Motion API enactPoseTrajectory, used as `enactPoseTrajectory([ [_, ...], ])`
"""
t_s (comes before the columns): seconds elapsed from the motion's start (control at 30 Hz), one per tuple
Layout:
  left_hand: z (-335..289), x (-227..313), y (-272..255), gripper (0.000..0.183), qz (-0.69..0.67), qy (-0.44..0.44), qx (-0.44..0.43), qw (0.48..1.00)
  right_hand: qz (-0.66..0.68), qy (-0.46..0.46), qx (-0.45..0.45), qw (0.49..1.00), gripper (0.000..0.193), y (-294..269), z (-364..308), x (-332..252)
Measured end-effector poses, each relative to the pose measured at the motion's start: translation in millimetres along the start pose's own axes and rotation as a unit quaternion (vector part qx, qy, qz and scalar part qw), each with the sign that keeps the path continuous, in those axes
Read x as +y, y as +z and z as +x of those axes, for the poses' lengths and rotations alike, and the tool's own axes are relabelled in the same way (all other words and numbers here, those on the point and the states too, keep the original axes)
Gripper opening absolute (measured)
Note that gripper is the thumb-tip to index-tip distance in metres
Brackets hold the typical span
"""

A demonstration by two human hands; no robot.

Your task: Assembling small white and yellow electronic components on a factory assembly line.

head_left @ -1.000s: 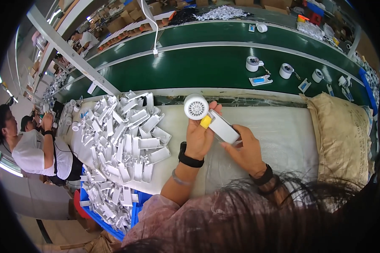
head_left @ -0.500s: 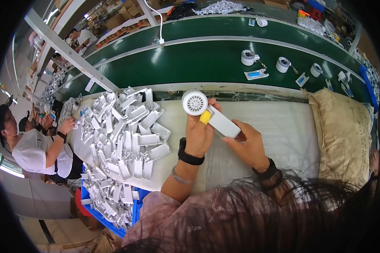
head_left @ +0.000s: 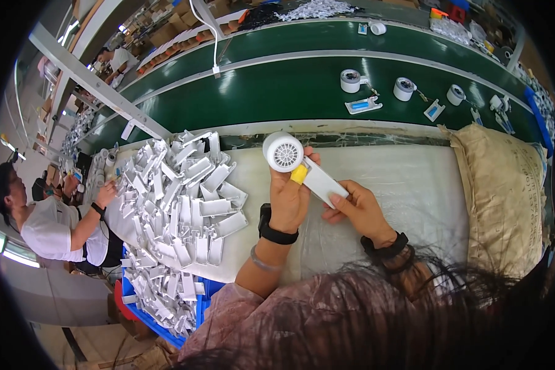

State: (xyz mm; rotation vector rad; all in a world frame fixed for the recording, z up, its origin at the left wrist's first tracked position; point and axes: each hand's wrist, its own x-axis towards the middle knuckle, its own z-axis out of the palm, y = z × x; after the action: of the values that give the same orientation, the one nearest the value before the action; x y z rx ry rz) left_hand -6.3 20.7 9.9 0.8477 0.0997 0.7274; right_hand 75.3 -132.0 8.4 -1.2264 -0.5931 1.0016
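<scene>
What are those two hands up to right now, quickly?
Left hand: closed, holding the white device with a round grille, near its neck.
Right hand: closed, holding the far end of its white handle.

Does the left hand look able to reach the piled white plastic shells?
Probably yes: only pale sheeting lies between the left hand and the white plastic shells, but this hand holds a white round-headed plastic device and may need freeing.

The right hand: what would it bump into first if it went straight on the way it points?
The right hand holds the fan handle; past that, the left hand probably comes first, though depth is hard to judge.
</scene>
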Motion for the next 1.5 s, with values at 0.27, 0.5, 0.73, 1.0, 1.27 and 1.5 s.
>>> enactPoseTrajectory([
  [0.27,0,2,-1,0.040,0.000,-0.013,-0.025,1.000,-0.016,-0.017,-0.001,1.000,0.033,-1,-2,-2],
  [0.5,9,3,-3,0.043,-0.046,-0.074,0.047,0.995,-0.073,-0.092,-0.007,0.993,0.043,-2,3,8],
  [0.73,48,2,-26,0.044,0.027,-0.108,0.079,0.991,-0.072,-0.076,0.062,0.993,0.044,-10,8,8],
  [1.0,224,24,-92,0.050,0.539,-0.086,0.008,0.838,-0.049,-0.020,-0.005,0.999,0.029,-42,20,35],
  [1.27,344,10,-185,0.072,0.826,0.068,0.027,0.559,0.019,0.059,-0.020,0.998,0.020,-41,23,27],
  [1.5,276,-50,-58,0.031,0.717,0.297,-0.178,0.605,-0.025,0.073,0.001,0.997,0.021,-48,28,24],
])
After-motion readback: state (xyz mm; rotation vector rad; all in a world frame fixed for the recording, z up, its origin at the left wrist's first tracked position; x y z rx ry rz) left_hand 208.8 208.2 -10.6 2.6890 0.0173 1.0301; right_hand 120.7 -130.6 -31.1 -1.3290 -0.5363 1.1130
